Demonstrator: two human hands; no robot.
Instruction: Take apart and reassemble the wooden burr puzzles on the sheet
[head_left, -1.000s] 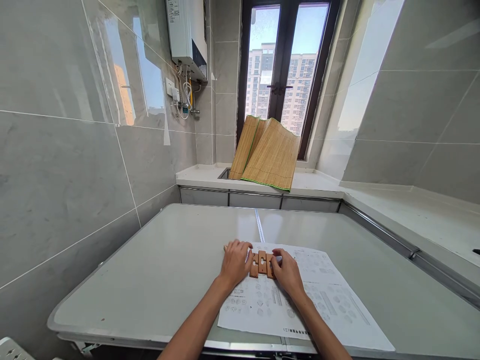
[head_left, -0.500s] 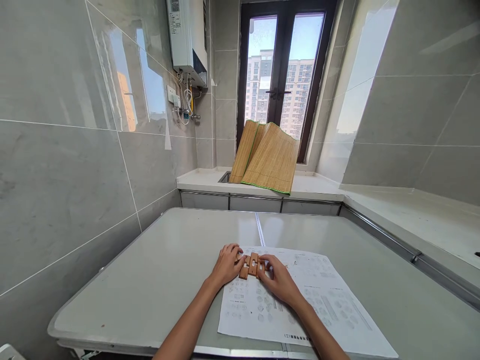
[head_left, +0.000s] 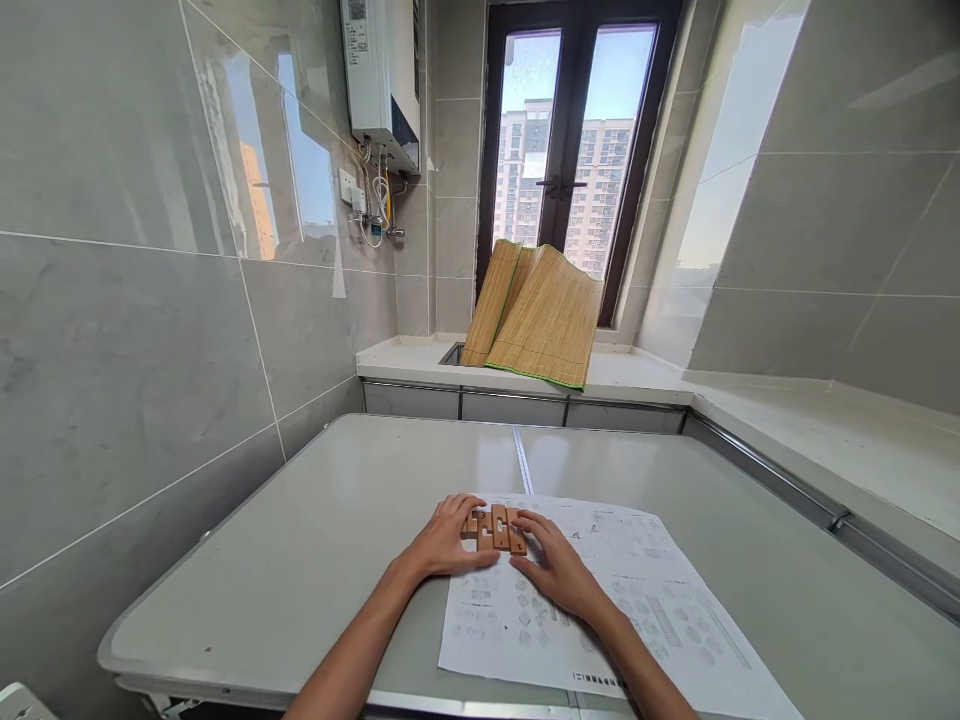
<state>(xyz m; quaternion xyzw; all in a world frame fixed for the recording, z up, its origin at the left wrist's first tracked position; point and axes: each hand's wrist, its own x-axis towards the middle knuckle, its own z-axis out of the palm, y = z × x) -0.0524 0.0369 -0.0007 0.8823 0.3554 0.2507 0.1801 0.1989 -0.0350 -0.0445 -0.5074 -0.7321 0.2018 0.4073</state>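
Observation:
Several flat brown wooden puzzle pieces (head_left: 500, 528) with cut-out notches stand side by side in a staggered row on the printed paper (head_left: 540, 640). My left hand (head_left: 442, 540) is curled around the row's left end, fingers along its far edge and thumb along its near edge. At the right end is my right hand (head_left: 562, 572), its thumb and fingers spread apart. The fingertips are at the edge of the rightmost piece, and the thumb is just below it. Parts of the left pieces are hidden by my left fingers.
The paper, covered with small printed drawings, lies on a pale folding table (head_left: 300, 580) with a centre seam. Beyond it, a folded bamboo mat (head_left: 551, 320) leans at the window on a white ledge (head_left: 637, 368). A water heater (head_left: 381, 80) hangs on the left wall.
My left thumb has moved down and out along the near edge of the pieces. My right thumb and fingers have spread from their pinch on the right piece. The pieces sit closer together.

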